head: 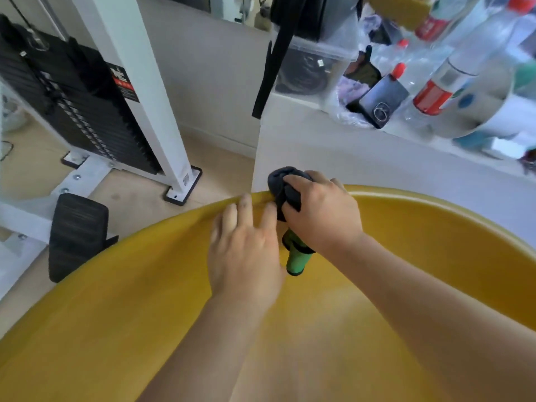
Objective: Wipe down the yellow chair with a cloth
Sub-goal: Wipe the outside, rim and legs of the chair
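Observation:
The yellow chair [130, 300] fills the lower half of the head view, its curved rim running from lower left up to the right. My right hand [322, 211] grips a dark bunched cloth [282, 184] and presses it on the top of the rim. A green and black part of the cloth [298, 256] hangs below that hand. My left hand [245, 253] rests flat on the chair just left of the cloth, its straight fingers reaching the rim.
A white weight machine [87, 111] with a black weight stack stands on the wooden floor at the left, with a black pad [77, 236] close to the chair. A white ledge [377, 152] behind the chair holds plastic bottles [435, 91], bags and a dark phone [383, 100].

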Motion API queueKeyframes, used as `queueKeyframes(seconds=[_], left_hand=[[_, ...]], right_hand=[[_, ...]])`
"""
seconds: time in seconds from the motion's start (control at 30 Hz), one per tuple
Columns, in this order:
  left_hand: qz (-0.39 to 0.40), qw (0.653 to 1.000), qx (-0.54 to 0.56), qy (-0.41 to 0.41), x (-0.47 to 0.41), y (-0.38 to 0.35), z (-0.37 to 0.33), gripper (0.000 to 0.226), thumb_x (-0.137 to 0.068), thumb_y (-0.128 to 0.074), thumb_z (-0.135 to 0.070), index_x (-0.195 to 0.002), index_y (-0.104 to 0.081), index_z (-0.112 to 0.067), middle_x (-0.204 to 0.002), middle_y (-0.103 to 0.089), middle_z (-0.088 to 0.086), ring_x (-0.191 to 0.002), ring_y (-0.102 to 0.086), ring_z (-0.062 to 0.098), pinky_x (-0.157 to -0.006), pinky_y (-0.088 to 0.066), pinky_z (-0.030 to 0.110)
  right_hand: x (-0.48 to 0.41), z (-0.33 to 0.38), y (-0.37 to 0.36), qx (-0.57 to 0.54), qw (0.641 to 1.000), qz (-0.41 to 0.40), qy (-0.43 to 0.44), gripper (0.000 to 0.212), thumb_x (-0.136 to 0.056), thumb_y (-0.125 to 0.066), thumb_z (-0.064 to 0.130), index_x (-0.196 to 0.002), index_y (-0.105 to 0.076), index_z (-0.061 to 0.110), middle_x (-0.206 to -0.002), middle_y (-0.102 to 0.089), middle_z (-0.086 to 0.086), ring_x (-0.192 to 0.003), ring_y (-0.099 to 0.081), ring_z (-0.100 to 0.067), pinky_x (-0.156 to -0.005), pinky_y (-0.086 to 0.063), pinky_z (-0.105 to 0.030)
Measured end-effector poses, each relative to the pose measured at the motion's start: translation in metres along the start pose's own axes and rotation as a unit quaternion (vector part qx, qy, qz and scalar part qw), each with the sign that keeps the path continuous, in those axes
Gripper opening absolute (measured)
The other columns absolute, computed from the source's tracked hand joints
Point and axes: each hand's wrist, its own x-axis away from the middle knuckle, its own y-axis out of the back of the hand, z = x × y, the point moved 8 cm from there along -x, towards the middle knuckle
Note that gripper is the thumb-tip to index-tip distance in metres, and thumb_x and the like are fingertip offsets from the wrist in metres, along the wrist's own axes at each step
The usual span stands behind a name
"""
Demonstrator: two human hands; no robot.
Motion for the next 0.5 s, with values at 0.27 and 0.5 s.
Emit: queueKeyframes(seconds=[0.27, 0.5], left_hand=[[-0.001, 0.998, 0.000, -0.059, -0.026, -0.024, -0.109, 0.089, -0.079, -0.060, -0.021, -0.150, -0.006, -0.030, -0.158, -0.006, 0.004, -0.142, -0.008, 0.025, -0.118, -0.006, 0.042], [0.011, 0.991, 0.013, -0.130, -0.043, -0.050, -0.203, 0.086, -0.079, -0.057, -0.017, -0.150, -0.010, -0.027, -0.157, -0.011, 0.006, -0.140, -0.014, 0.026, -0.118, -0.005, 0.043]], right_hand=[[0.012, -0.134, 0.025, 0.009, 0.995, 0.007, -0.097, 0.049, -0.088, -0.053, 0.035, -0.137, -0.046, 0.032, -0.130, -0.055, -0.001, -0.105, -0.054, -0.033, -0.079, -0.048, -0.036], [0.053, -0.241, 0.056, 0.048, 0.972, 0.014, -0.230, 0.041, -0.091, -0.050, 0.032, -0.132, -0.050, 0.032, -0.123, -0.056, -0.003, -0.107, -0.050, -0.033, -0.067, -0.041, -0.033]])
